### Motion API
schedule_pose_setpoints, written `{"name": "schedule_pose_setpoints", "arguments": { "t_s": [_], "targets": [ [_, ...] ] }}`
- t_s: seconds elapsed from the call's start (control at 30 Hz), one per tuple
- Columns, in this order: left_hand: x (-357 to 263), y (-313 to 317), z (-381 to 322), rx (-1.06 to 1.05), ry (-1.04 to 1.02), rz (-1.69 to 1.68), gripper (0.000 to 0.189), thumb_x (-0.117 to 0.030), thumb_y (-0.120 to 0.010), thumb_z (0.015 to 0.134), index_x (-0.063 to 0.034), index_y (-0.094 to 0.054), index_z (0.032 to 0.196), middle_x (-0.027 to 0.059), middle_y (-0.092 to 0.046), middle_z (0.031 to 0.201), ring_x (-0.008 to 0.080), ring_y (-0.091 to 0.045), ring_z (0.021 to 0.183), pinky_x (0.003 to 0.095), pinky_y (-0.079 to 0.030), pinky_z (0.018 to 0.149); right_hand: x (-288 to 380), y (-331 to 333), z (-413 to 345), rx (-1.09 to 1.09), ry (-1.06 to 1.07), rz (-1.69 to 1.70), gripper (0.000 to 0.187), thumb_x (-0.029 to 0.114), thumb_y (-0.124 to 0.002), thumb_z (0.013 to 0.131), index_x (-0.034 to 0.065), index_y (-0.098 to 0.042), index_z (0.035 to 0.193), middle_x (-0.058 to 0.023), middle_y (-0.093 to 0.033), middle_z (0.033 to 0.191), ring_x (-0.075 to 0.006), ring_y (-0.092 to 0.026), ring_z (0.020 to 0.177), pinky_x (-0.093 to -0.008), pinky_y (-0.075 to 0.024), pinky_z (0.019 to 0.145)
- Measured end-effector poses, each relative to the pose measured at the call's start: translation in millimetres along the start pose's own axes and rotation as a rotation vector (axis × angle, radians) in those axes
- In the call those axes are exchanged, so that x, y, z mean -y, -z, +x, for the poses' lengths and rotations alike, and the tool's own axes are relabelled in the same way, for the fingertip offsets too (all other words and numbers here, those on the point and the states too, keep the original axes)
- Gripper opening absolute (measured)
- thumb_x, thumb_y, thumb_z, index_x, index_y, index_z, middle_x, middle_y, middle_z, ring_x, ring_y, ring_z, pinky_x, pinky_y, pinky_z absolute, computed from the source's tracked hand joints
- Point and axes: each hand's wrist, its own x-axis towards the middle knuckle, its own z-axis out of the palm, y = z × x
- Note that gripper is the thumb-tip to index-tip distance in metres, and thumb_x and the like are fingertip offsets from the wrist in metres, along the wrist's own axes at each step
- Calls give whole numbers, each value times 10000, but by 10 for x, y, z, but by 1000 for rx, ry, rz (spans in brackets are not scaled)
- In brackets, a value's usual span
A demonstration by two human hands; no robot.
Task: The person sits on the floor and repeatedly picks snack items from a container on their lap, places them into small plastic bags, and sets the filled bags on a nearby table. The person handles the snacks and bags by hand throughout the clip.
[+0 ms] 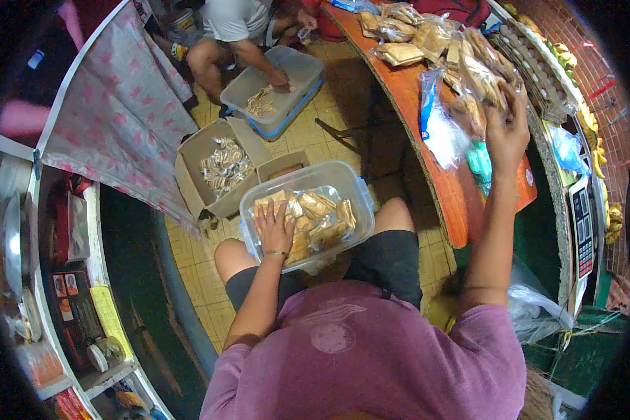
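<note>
A clear plastic storage bin (365, 231) rests across my lap, holding several clear packets of flat tan snack pieces (317, 203). My left hand (274, 228) lies flat on the packets at the bin's left side, fingers spread. Up at the right, my right hand (506, 128) grips a clear packet of tan snack pieces (480, 76) above the orange wooden tabletop (394, 86). Behind it lies a pile of similar packets (433, 39). A bundle of clear plastic bags (446, 142) and a green plastic bag (480, 163) are below that hand.
A cardboard box (189, 173) of small packets stands on the floor. Beyond it, another person's hand (280, 81) reaches into a second plastic bin (307, 63) with ring-shaped pieces. Egg trays (530, 73) and a digital scale (583, 231) line the right; a floral curtain (121, 105) hangs left.
</note>
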Motion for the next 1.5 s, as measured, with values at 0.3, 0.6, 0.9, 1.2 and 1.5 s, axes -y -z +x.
{"name": "schedule_pose_setpoints", "arguments": {
  "t_s": [0.3,0.6,0.9,1.2,1.5],
  "targets": [
    [2,-10,-7,-25,-10,0,558,-338,-583,875,-227,-430,1400,95,-286,1512,370,-167,1410,538,-113,1134,822,-810,-1730,986,-260,148,447,161,-616,799,35,-504,1214,-235,-594,1095,-402,-585,1039,-445,-473,887],
    [5,1,-16,-28,-24,7,572,-330,-592,868,-240,-420,1407,101,-295,1507,373,-166,1411,548,-118,1132,146,-2261,-3087,1094,-377,-44,392,106,-565,815,-54,-465,1159,-272,-468,1274,-437,-524,1097,-498,-445,908],
    [-15,19,1,-38,-40,38,546,-338,-578,868,-221,-449,1385,96,-310,1498,390,-182,1398,558,-128,1120,556,-1804,-2643,1519,31,-188,616,416,-560,881,-16,-481,1314,-218,-405,1422,-378,-461,1259,-502,-394,1010],
    [16,-41,-2,-60,-51,16,547,-331,-580,866,-212,-451,1383,123,-309,1495,394,-175,1402,570,-119,1122,415,63,-254,208,97,116,210,120,-612,870,33,-653,1057,-149,-670,1004,-234,-651,843,-328,-510,673],
    [-5,18,-34,-35,-22,-35,575,-361,-586,863,-190,-438,1391,132,-292,1502,401,-177,1399,567,-122,1122,-1220,-473,117,706,-326,-386,1000,571,-780,628,-11,-401,1347,-305,-595,1144,-376,-594,1096,-436,-472,913]
  ]
}}
